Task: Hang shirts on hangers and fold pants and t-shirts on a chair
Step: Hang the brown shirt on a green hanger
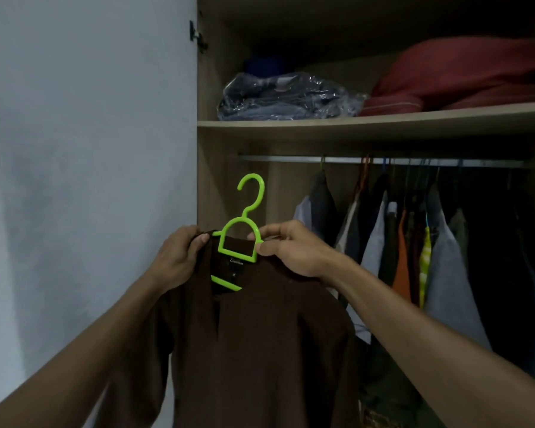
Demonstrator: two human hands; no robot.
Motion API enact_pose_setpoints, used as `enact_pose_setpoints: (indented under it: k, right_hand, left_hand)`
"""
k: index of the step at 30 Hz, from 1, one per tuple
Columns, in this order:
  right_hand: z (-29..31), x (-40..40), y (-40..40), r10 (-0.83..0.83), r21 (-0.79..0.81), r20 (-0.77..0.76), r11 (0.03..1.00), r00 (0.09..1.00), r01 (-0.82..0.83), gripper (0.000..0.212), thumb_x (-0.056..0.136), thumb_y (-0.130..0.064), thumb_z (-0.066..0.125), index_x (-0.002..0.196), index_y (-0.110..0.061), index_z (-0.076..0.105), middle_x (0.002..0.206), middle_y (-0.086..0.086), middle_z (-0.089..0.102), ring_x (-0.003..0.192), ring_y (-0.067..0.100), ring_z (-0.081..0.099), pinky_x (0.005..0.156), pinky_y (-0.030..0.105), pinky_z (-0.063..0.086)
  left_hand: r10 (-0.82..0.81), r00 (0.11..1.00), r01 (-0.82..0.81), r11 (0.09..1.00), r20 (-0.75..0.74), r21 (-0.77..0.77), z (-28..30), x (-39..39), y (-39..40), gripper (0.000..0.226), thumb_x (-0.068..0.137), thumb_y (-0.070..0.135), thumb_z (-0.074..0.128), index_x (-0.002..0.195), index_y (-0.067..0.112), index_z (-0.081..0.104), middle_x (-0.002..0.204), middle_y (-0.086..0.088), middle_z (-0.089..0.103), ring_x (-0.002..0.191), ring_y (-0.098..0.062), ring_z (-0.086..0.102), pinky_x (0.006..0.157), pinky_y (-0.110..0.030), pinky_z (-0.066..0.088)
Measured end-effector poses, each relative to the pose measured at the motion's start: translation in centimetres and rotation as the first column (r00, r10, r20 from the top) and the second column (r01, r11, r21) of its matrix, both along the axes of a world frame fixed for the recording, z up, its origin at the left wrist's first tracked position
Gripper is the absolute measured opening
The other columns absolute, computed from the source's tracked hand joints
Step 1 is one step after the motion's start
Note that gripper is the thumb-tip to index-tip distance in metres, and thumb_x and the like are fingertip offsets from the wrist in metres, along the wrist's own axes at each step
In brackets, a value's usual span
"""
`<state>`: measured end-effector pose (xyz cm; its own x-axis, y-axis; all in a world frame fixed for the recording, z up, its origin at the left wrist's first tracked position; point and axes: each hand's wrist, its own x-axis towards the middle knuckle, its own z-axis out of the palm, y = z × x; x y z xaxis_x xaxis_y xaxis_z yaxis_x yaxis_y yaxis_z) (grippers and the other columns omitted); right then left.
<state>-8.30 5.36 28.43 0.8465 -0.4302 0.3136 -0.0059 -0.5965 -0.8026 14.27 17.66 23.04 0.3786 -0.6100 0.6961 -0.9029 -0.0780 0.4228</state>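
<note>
Item: brown shirt [260, 350] on a green hanger [238, 242], held up in front of an open wardrobe [210, 149], low and left of centre. Hands: the left hand [176, 261] grips the shirt's left shoulder at the hanger's left arm, fingers curled over the cloth; the right hand [288, 248] pinches the hanger's right arm and the cloth at the collar between thumb and fingers. Both hands are thus closed on the load, one on each side of the neck loop. Orientation: the hanger's long axis runs left to right, roughly square to the viewer, with the hook [252, 193] standing upright above the hands and free of both; its open side faces left. Key relation: the rail [383, 160] lies above and to the right of the hook, farther in, running left to right under the shelf [368, 122]. The rail's left stretch is bare; hung clothes [414, 242] crowd its middle and right. Judgement: the hook must rise and travel right and inward to reach the bare stretch, and the right hand, nearer the rail, seems better placed to lead. On the shelf: a bagged bundle [288, 98] and a red cushion [460, 75].
</note>
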Motion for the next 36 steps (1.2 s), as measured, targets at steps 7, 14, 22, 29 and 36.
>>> enact_pose_setpoints:
  k: [7,14,22,29,36]
  right_hand:
    - [1.7,4.9,-6.5,-0.050,0.056,0.088,0.997,0.995,0.045,0.021,0.092,-0.005,0.064,0.111,-0.013,0.070,0.104,0.007,0.073,0.104,0.020,0.067,0.099,0.032,0.052]
    - [2.4,10.4,-11.8,-0.120,0.144,0.185,0.985,0.975,0.093,0.049,0.079,-0.012,0.073,0.121,-0.034,0.064,0.126,0.008,0.064,0.112,0.025,0.065,0.100,0.044,0.054]
    - [3.2,17.3,-16.4,-0.264,0.215,0.227,0.952,0.938,0.216,0.053,0.087,-0.002,0.067,0.132,-0.029,0.062,0.128,0.006,0.063,0.113,0.022,0.064,0.097,0.037,0.055]
    - [5.9,22.1,-20.9,-0.494,0.218,0.196,0.864,0.847,0.453,0.047,0.088,-0.003,0.064,0.131,-0.022,0.062,0.101,-0.007,0.064,0.084,0.002,0.060,0.064,0.005,0.048]
    - [8.5,25.6,-26.3,-0.744,0.191,0.143,0.668,0.653,0.719,0.036,0.069,-0.028,0.066,0.101,-0.012,0.070,0.103,0.008,0.074,0.092,0.027,0.071,0.084,0.039,0.060]
  left_hand:
    - [-0.016,1.000,0.016,1.000,0.000,0.007,1.6,3.6,-8.9,0.030,0.105,0.030,0.039,0.094,0.008,0.056,0.086,-0.008,0.056,0.082,-0.025,0.054,0.072,-0.039,0.043]
    - [-0.121,0.993,0.121,0.993,0.018,-0.008,3.1,8.0,-15.5,0.021,0.105,0.029,0.038,0.093,0.032,0.054,0.081,0.010,0.054,0.077,-0.002,0.054,0.065,-0.022,0.039]
    - [-0.307,0.951,0.307,0.951,0.033,-0.022,4.2,15.7,-24.6,0.055,0.096,0.054,0.032,0.122,0.014,0.060,0.099,-0.003,0.065,0.092,-0.020,0.063,0.079,-0.047,0.052]
    - [-0.186,0.976,0.186,0.983,0.114,0.008,7.7,21.0,-33.4,0.027,0.101,0.038,0.045,0.080,0.021,0.049,0.084,-0.020,0.063,0.086,-0.041,0.063,0.070,-0.037,0.040]
    - [-0.118,0.949,0.129,0.992,0.291,-0.019,13.5,21.9,-41.5,0.056,0.104,0.025,0.044,0.156,0.017,0.025,0.164,-0.014,0.016,0.150,-0.033,0.016,0.119,-0.039,0.017]
